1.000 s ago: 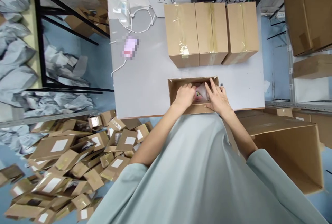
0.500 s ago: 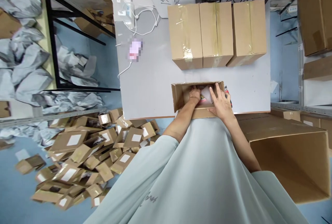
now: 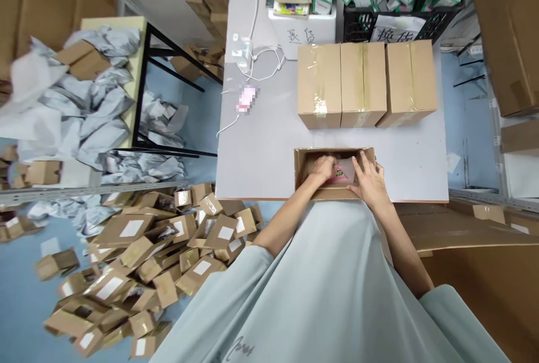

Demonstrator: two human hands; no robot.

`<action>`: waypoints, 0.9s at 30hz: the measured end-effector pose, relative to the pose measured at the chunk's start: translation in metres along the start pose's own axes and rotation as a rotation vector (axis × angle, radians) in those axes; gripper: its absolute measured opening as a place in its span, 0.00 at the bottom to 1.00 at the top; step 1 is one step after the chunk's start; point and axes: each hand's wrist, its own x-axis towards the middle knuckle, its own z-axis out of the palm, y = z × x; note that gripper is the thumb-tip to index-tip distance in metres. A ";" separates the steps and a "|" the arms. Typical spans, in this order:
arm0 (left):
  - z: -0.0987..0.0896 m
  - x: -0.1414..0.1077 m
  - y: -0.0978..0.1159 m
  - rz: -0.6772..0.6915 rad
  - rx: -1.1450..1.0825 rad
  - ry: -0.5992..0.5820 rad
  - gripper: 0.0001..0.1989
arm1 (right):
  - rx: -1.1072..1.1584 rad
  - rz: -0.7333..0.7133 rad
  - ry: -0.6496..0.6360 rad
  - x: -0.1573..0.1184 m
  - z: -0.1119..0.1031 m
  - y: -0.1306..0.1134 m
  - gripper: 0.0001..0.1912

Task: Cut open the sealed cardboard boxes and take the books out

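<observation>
An open cardboard box [image 3: 303, 152] stands at the table's front edge, close to my body. Inside it lies a pink item with a dark and yellow print [image 3: 339, 172], partly under a translucent sheet. My left hand [image 3: 323, 168] reaches into the box beside this item, its fingers curled; what they grip, if anything, is hidden. Over the box's right end lies my right hand [image 3: 370, 179], fingers stretched and apart, touching the rim and front flap.
Three taped cartons [image 3: 362, 85] stand behind the open box. Further back are a white bin [image 3: 300, 37] and a black crate [image 3: 357, 25] with green boxes. A cable [image 3: 269, 77] lies at left. Many small boxes [image 3: 168, 251] litter the floor; a large carton [image 3: 475, 279] stands right.
The camera view has shifted, showing more of the table's back. My left hand stays inside the box, its fingers now more curled; more of the pink item's print shows. My right hand stays at the right end.
</observation>
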 end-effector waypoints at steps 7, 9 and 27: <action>-0.069 -0.068 0.040 0.239 0.139 0.113 0.11 | 0.046 -0.024 0.087 -0.004 0.009 0.003 0.36; -0.090 -0.086 0.052 0.318 0.152 0.155 0.11 | 0.080 -0.054 0.156 -0.005 0.008 0.001 0.34; -0.153 -0.189 0.056 0.407 -0.638 0.802 0.31 | 1.095 -0.117 0.433 0.002 -0.059 -0.071 0.19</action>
